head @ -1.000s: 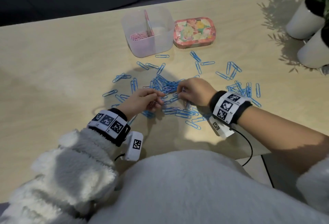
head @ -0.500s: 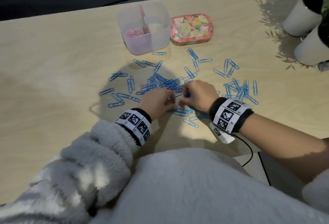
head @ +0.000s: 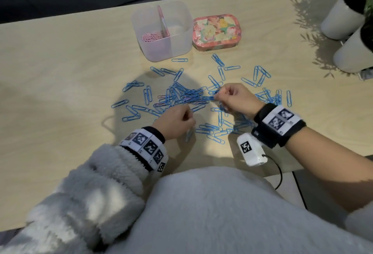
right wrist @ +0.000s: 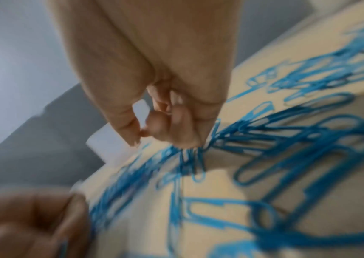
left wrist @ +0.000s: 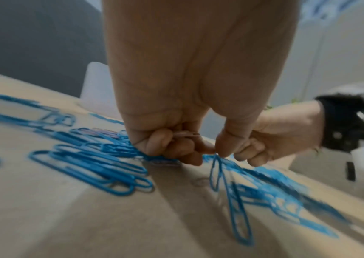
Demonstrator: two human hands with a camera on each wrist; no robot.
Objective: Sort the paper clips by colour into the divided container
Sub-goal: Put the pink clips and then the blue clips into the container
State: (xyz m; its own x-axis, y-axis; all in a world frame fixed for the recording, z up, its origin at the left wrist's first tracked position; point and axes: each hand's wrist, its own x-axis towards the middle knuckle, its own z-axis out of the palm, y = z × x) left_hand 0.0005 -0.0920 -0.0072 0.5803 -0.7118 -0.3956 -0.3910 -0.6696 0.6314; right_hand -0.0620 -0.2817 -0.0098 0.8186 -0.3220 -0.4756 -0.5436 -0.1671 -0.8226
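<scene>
where the hands meet: the left hand (head: 177, 120) is clenched around pink clips (left wrist: 185, 135) in the curled fingers; the right hand (head: 235, 100) is pinched on a blue clip at the heap's edge.
clips: thin bent-wire blue paper clips (head: 181, 94) are scattered flat on the table (head: 60, 72), densest in the middle, with a few pink ones mixed in.
container: a translucent, square, round-cornered divided container (head: 175, 38) is set beyond the heap; pink clips (head: 150, 37) are piled in its left compartment, beside an upright pink divider.
tin: a glossy rounded floral tin (head: 217, 31) is placed just right of it.
edges: bare wood is left open on the left; two smooth white pots (head: 341, 19) are stood at the far right.
writing: only square black-and-white coded markers are seen on the wristbands (head: 280, 120).
</scene>
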